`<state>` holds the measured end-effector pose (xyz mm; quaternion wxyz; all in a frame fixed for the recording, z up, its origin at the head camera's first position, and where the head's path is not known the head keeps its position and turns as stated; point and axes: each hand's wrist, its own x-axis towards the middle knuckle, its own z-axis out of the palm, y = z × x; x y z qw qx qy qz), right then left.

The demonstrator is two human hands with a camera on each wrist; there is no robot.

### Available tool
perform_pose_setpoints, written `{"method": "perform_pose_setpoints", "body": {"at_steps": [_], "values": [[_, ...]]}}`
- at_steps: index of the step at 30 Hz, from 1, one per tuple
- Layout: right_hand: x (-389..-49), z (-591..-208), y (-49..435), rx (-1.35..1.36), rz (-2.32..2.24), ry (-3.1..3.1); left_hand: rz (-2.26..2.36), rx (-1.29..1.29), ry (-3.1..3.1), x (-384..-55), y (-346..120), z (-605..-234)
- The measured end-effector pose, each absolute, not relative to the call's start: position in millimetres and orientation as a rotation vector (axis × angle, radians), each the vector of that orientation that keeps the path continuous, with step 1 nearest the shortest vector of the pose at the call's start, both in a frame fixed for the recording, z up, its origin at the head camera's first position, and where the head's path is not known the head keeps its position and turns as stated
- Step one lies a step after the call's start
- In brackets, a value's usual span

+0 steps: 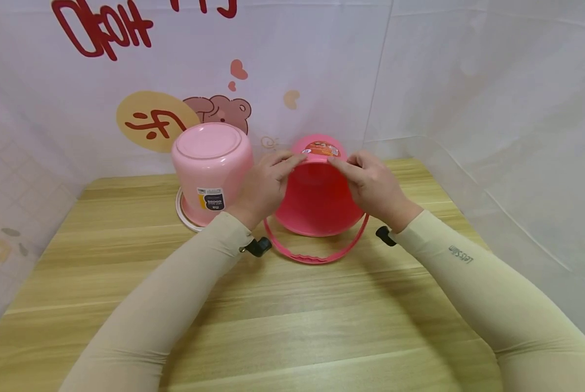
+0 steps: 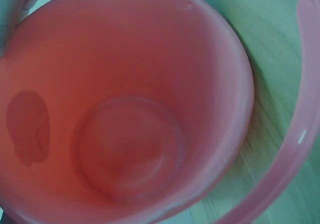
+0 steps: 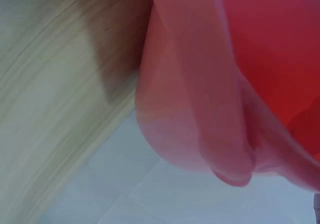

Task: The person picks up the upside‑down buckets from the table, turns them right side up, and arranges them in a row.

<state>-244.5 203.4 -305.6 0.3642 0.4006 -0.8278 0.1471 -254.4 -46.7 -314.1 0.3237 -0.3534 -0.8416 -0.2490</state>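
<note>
A bright pink bucket (image 1: 316,204) lies tipped on its side, its mouth facing me. Its pink handle (image 1: 316,259) hangs down to the tabletop in front. My left hand (image 1: 265,182) grips the upper left of the rim, and my right hand (image 1: 377,185) holds the upper right, index fingers pointing toward each other. Behind the rim, an orange label (image 1: 322,148) shows on the bucket's side. In the left wrist view, I look into the bucket's interior (image 2: 127,149) down to its round bottom. The right wrist view has the handle (image 3: 210,84) crossing the outer wall.
A paler pink bucket (image 1: 214,169) stands upside down to the left, close to my left hand, with a white ring (image 1: 184,213) around its base. The wooden table (image 1: 292,326) meets a printed white curtain (image 1: 321,65) at the back and plain white sheeting (image 1: 507,163) on the right.
</note>
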Motion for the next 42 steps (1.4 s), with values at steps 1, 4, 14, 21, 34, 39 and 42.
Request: {"method": "perform_pose_setpoints", "body": {"at_steps": [1,4,14,21,34,39,42], "values": [[-244,-305,203,1.022,0.382,-2.14,-0.694,-0.924,-2.221,-255,-48,-314],[-245,-306,203,1.005,0.418,-2.161,-0.789,-0.918,-2.253,-257,-51,-316],[-246,-299,207,0.933,0.493,-2.189,-0.906,-0.902,-2.363,-261,-62,-319],[-245,-293,209,0.872,0.555,-2.213,-0.908,-0.87,-2.375,-260,-65,-315],[-250,-295,230,0.899,0.505,-2.304,-1.183,-0.781,-2.415,-260,-66,-308],[-251,-292,231,0.895,0.524,-2.299,-1.216,-0.726,-2.423,-259,-67,-306],[-251,-291,231,0.882,0.518,-2.295,-1.212,-0.718,-2.421,-258,-68,-306]]}}
